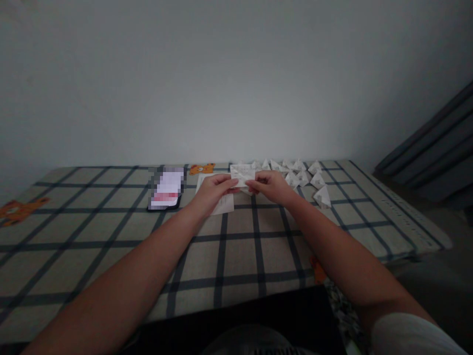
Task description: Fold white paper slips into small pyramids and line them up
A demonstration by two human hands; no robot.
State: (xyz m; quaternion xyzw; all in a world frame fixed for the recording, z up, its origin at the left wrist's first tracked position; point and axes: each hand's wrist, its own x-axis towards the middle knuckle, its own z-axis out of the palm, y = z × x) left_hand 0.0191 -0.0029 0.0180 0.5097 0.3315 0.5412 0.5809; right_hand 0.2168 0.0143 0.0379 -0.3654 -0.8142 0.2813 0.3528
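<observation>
Between my two hands is a small piece of folded white paper, held up a little over the table. My left hand pinches its left side with the thumb in front. The right side is gripped by my right hand, thumb and fingers closed together. Beneath my left hand lie flat white paper sheets, partly hidden by that hand. Several folded white paper boats stand grouped on the cloth, beyond and to the right of my right hand.
A phone with a lit, blurred screen lies left of the sheets. The checked tablecloth has orange bear prints. A pale wall rises behind the table, and a grey curtain hangs at the right.
</observation>
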